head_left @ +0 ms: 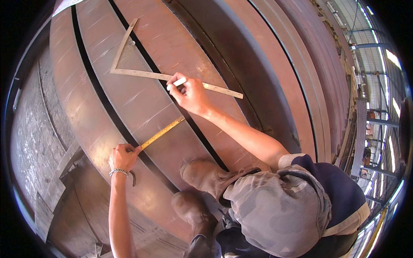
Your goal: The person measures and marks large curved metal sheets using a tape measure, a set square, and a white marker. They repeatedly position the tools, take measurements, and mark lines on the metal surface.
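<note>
My left hand (123, 158), wearing a chain bracelet, is closed on a yellow tape measure (162, 133). The blade lies across one steel strip (155, 109), from its left edge to near its right edge. Whatever sits inside the palm is hidden; a dark curved piece shows below the wrist. My right hand (191, 96) pinches a short white stick (177, 83), which looks like chalk. It hovers over or rests on one arm of a metal square (135, 73), which lies across the strips with its corner to the left. Part of that arm is hidden behind the hand.
Long brownish steel strips (71, 92) lie side by side with dark gaps (88, 64) between them. My boots (191, 206) stand on them. A raised dark steel channel (241, 56) runs along the right. Further plates and a shed frame (378, 122) lie beyond.
</note>
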### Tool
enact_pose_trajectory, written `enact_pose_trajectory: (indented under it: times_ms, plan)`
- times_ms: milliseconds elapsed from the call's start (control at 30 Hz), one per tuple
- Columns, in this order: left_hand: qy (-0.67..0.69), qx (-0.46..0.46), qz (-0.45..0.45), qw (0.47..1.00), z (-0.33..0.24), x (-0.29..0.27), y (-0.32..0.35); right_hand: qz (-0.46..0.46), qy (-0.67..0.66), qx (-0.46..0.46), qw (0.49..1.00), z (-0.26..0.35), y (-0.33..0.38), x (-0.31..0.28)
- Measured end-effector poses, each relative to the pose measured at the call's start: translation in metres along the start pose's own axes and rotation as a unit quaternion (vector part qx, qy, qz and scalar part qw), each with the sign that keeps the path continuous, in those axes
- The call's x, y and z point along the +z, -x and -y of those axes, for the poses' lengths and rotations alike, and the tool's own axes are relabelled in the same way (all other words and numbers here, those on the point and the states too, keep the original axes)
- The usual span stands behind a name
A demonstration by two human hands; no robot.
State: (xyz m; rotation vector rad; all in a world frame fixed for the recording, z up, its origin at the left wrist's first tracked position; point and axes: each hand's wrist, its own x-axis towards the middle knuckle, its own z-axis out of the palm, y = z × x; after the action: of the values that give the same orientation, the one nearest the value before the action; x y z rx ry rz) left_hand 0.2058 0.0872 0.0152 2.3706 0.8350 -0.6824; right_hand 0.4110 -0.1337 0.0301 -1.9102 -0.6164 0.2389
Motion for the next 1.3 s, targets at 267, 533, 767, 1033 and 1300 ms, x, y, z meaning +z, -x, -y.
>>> enact_pose_trajectory:
  times_ms: [267,533,767,1033,1300]
  plan:
    - [0.027,0.018,-0.031,0.999,-0.017,-0.016,-0.019,-0.008,-0.022,0.056,0.998,-0.007,-0.005,-0.021]
    - [0.021,0.005,-0.027,0.999,-0.007,-0.026,-0.026,-0.003,-0.020,0.067,0.998,-0.012,-0.004,-0.019]
    - [0.033,0.013,-0.045,0.998,-0.003,-0.026,-0.024,0.007,-0.016,0.072,0.997,-0.014,-0.003,-0.019]
    - [0.024,0.018,-0.035,0.999,0.000,-0.026,-0.025,0.167,-0.184,0.154,0.956,-0.026,-0.009,-0.006]
    - [0.012,0.005,-0.028,1.000,0.001,-0.025,-0.029,0.322,0.036,0.089,0.942,-0.051,-0.038,0.019]
